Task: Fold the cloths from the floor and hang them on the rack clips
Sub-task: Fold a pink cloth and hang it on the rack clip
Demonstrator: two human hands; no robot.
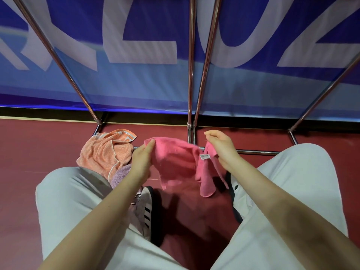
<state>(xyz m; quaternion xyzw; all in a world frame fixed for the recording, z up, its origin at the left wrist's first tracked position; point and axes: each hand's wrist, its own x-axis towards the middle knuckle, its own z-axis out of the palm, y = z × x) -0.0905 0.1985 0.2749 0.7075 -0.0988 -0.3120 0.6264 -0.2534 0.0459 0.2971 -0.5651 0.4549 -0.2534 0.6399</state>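
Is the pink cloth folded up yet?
Not yet. The pink cloth hangs loose and crumpled between the left hand and right hand.

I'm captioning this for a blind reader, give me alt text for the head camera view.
A crouching person's left hand and right hand hold a pink cloth stretched between them above a red floor. An orange cloth lies heaped to the left, near metal rack legs.

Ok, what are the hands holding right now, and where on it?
Both hold the pink cloth, off the floor. The left hand holds its left upper edge between thumb and fingers; the right hand pinches the right upper part, near the white label.
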